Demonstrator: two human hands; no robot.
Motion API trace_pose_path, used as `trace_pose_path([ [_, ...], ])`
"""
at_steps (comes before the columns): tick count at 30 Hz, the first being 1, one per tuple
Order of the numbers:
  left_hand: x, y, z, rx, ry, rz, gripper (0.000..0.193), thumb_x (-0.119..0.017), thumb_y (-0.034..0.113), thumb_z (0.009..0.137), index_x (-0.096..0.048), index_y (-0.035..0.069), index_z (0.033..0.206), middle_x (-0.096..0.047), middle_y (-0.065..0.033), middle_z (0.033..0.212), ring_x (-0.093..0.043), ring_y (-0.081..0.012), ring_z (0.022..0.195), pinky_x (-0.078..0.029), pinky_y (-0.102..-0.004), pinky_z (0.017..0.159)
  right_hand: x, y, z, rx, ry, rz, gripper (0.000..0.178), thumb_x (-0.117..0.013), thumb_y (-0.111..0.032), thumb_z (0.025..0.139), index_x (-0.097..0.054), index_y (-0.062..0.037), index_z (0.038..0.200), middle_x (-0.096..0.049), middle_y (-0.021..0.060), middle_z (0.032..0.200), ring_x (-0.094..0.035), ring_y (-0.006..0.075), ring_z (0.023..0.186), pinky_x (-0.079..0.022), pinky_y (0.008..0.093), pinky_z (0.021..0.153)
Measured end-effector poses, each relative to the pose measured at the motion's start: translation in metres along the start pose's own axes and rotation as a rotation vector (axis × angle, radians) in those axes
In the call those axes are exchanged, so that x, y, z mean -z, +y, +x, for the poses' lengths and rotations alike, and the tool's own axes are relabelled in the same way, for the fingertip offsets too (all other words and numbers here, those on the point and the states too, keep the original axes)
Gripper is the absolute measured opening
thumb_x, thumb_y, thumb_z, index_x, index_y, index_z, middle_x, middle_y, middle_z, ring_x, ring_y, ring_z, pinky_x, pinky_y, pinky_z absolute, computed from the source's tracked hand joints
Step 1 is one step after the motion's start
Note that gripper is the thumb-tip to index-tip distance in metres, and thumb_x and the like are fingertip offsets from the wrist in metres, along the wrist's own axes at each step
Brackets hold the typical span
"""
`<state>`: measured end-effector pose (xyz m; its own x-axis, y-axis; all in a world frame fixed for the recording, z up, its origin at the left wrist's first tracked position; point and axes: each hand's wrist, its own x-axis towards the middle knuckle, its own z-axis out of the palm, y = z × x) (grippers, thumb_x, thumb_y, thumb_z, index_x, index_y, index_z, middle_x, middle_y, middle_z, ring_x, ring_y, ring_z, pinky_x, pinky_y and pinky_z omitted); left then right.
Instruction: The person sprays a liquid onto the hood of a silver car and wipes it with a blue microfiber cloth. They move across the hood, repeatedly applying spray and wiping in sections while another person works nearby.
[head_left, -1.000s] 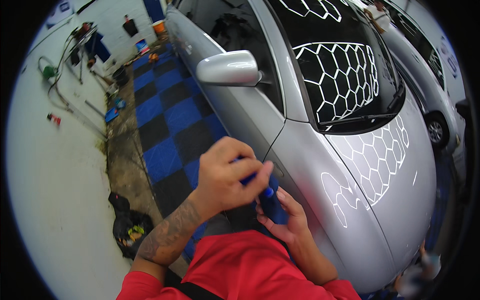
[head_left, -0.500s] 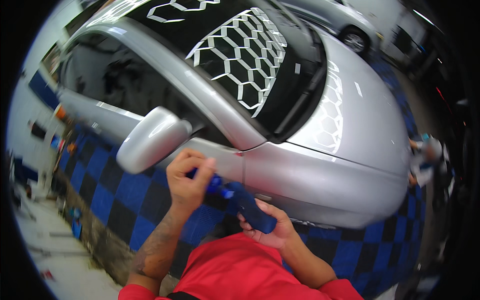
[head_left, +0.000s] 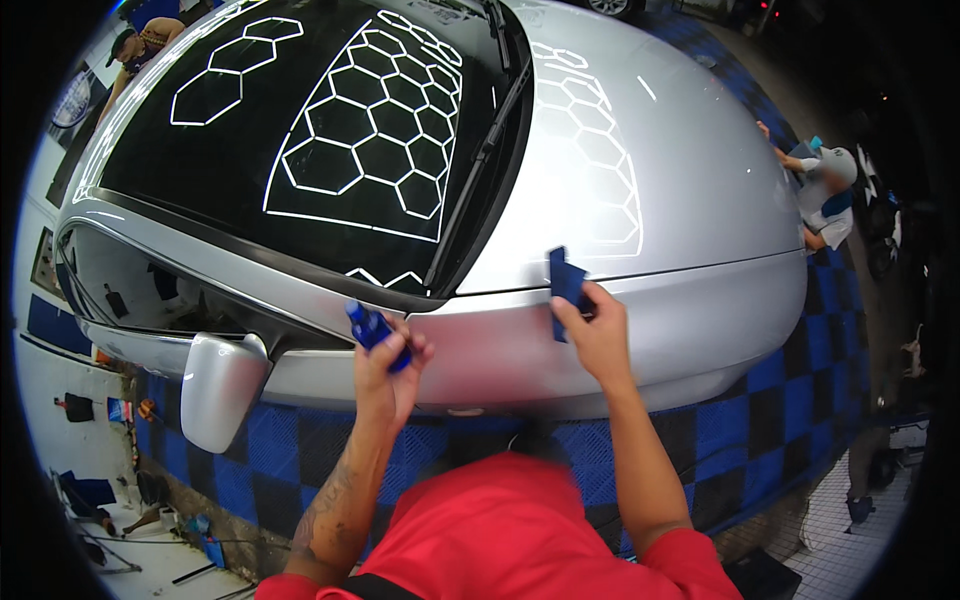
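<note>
My left hand (head_left: 388, 378) is wrapped round a small blue bottle (head_left: 366, 328), its narrow end tilted up and left, in front of the car's windscreen pillar. In my right hand (head_left: 603, 345), a dark blue cloth-covered block (head_left: 566, 288) is pinched between thumb and fingers. That hand is over the front fender (head_left: 690, 320) of the silver car, close to the seam of the bonnet (head_left: 690, 170); whether the block touches the paint I cannot tell. The bottle and the block are apart. A silver side mirror (head_left: 222, 390) juts out left of my left hand.
A person in a pale cap (head_left: 832, 175) works at the car's front, right. Another person (head_left: 150, 45) is at the far left beyond the roof. Blue and black floor tiles (head_left: 310, 450) surround the car. A wiper (head_left: 490, 140) lies along the windscreen (head_left: 240, 170), which reflects hexagonal lights.
My view has shifted toward the car's front. The bottle and block, close together before, are now apart: the right hand has moved up and right over the fender, and the bottle is turned upward.
</note>
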<state>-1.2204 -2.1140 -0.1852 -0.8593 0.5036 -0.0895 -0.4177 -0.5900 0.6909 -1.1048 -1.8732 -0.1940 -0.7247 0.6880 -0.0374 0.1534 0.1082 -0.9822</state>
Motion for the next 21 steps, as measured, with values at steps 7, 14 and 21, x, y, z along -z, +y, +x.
trace_pose_path([
  [7, -0.029, -0.012, 0.055, -0.473, 0.043, 0.717, 0.024, -0.056, 0.016, 0.092, -0.05, 0.003, 0.11, -0.062, -0.0083, 0.093, -0.058, -0.0157, 0.087, -0.045, -0.0321, 0.085, -0.064, -0.004, 0.026, 0.516, -0.01, -0.433, 0.029, -0.069, -0.017, 0.078, -0.064, -0.0002, 0.101, -0.057, 0.0151, 0.089, -0.059, 0.0337, 0.079, -0.048, 0.0423, 0.07],
  [14, -0.032, -0.043, 0.093, -0.545, -0.091, 0.843, 0.025, -0.054, 0.014, 0.093, -0.048, 0.0, 0.113, -0.055, -0.014, 0.115, -0.055, -0.0209, 0.106, -0.042, -0.0349, 0.098, -0.084, -0.008, 0.032, 0.533, -0.011, -0.644, 0.03, -0.069, -0.013, 0.075, -0.065, -0.0041, 0.103, -0.056, 0.0109, 0.089, -0.058, 0.0281, 0.085, -0.045, 0.0428, 0.07],
  [21, -0.023, -0.055, 0.105, -0.585, -0.165, 0.829, 0.028, -0.06, 0.014, 0.087, -0.047, 0.002, 0.109, -0.056, -0.014, 0.117, -0.052, -0.0185, 0.106, -0.041, -0.0336, 0.097, 0.047, 0.042, 0.069, 0.31, 0.315, -0.656, 0.033, -0.066, -0.013, 0.078, -0.067, -0.0006, 0.108, -0.06, 0.0149, 0.095, -0.06, 0.0307, 0.088, -0.048, 0.0398, 0.078],
])
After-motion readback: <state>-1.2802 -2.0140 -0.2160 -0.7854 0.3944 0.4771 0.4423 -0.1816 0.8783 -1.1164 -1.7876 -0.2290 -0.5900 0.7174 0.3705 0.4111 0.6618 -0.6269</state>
